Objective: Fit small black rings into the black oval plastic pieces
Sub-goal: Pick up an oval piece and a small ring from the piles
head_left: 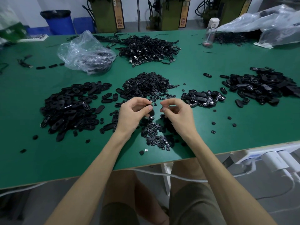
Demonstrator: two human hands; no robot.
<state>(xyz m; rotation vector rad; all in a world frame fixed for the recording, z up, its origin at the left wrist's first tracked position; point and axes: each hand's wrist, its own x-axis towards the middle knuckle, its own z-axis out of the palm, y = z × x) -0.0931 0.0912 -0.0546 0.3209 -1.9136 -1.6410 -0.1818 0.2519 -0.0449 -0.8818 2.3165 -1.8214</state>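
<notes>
Your left hand (134, 112) curls its fingers round a black oval piece (152, 112). Your right hand (177, 116) pinches what looks like a small black ring (163, 109) just beside it, above the tabletop (227, 135). Next, I think, you line them up and press the ring in.

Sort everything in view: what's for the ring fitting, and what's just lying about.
Job: ring pile, oval pieces, oval piece in left hand, ring in right hand.
Lying about: cable heap, plastic bag, water bottle, blue bin.
</notes>
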